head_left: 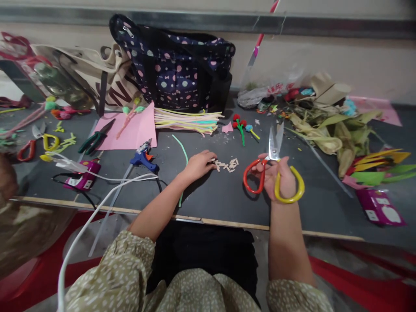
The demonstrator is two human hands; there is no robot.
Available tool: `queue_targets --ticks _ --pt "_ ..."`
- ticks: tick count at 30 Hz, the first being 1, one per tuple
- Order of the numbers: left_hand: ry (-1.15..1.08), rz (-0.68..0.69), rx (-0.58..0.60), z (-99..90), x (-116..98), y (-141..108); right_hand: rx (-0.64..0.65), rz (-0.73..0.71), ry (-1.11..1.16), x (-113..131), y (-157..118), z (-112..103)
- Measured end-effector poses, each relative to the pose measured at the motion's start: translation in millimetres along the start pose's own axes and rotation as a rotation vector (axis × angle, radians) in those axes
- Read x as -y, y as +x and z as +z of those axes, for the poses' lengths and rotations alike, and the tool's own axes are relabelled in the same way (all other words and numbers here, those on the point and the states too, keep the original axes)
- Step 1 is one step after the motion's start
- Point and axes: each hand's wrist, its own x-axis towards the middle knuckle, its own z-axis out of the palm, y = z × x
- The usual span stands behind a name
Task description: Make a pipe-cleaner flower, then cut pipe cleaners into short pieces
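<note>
My right hand [277,180] is closed on a pair of scissors [274,149] with one red and one yellow handle loop. The blades point away from me and stand slightly apart, with nothing between them. My left hand [202,167] rests low on the tabletop, its fingers loosely bent and touching the edge of a small heap of short pale cut pieces [229,165]. Its thumb and fingertips are partly hidden. Beside the left forearm lies a thin green fuzzy strip [182,149]. Beyond the heap are a red-and-green pipe-cleaner flower [239,125] and a small blue one [251,131].
A bundle of pale pipe cleaners [188,121] lies behind my left hand. To the left are a blue glue gun [144,158], pliers [97,138], pink paper [143,130] and a white cable [110,195]. Dry husks [344,134] are heaped right; a patterned bag [175,69] stands behind.
</note>
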Motion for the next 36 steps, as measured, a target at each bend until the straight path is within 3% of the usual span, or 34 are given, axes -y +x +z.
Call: queue_targets --ticks 4,11,15,20,25,29,33,36 --pt "-0.002 -0.029 -0.051 0.2 -1.9 1.2 -0.050 -0.047 -0.023 -1.7 15.5 12.5" --pt "0.069 -0.005 0.008 2.2 -9.8 -0.9 -0.053 -0.017 0.193 -47.6 28.6 56.7" --pt "0.041 -0.059 -0.083 -4.2 -1.6 -0.5 -0.035 0.014 0.224 -48.4 37.9 69.7" --pt "-0.065 -0.025 -0.169 -5.5 -2.0 -2.9 -0.077 -0.087 0.198 -27.8 51.0 53.5" --pt "0.158 0.188 -0.143 18.6 -24.3 -2.8 -0.182 -0.182 0.149 -24.9 53.1 27.8" --pt "0.301 0.311 -0.098 33.5 -24.9 3.2 -0.122 -0.184 0.053 -26.4 50.7 22.9" --pt "0.258 0.198 -0.151 26.7 -7.9 6.8 0.001 -0.151 -0.090 -24.7 48.1 29.0" --pt "-0.053 0.091 -0.251 9.7 6.6 7.1 0.048 -0.110 -0.155 -22.2 44.4 33.8"
